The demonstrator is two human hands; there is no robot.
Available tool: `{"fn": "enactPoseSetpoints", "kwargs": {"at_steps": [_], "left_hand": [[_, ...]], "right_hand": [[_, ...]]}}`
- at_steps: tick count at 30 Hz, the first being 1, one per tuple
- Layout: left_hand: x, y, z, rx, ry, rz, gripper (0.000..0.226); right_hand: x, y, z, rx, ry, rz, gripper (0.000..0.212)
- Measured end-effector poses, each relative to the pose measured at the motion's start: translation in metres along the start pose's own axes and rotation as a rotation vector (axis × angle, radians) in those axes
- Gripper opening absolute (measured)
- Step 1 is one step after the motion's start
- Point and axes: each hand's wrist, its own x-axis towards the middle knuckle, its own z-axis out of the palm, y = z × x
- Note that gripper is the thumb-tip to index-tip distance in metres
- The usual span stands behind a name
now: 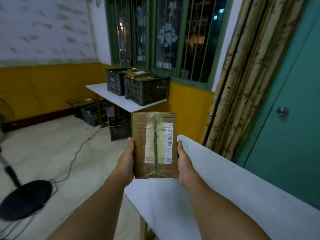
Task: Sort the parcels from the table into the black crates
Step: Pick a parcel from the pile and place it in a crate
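Head view: white table (225, 196), tiled floor (57, 149).

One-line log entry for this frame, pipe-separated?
phase: carry | held: cardboard parcel, label up | left hand and right hand grip its sides | target: black crates on far table, already holding parcels

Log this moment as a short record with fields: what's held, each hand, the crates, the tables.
held item: cardboard parcel, taped, white label facing up
left hand: grips the parcel's left edge
right hand: grips the parcel's right edge
near table: white, below the parcel
far table: white, under the window, carrying two black crates
crate contents: parcels visible at the top
floor: more crates under the far table
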Motion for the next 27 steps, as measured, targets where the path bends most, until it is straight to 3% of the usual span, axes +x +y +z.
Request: {"fn": "enactPoseSetpoints", "kwargs": {"at_steps": [9,15,20,23,27], "left_hand": [[0.05,0.084,-0.136,-0.058,0.134,0.079,0.057],[0.108,0.109,-0.217,-0.049,0.239,0.055,0.059],[0.185,0.134,-0.28,0.032,0.306,0.057,0.05],[0.257,0.164,-0.315,0.144,0.274,0.111,0.039],[0.343,0.213,-0.341,0.205,0.232,0.138,0.043]], "right_hand": [[0.058,0.013,0.172,-0.064,-0.13,-0.031,0.046],[0.128,0.049,0.263,-0.169,-0.2,0.068,0.074],[0.206,0.075,0.334,-0.218,-0.287,0.073,0.047],[0.271,0.08,0.382,-0.19,-0.321,0.04,0.034],[0.354,0.055,0.439,-0.166,-0.346,0.039,0.021]]}}
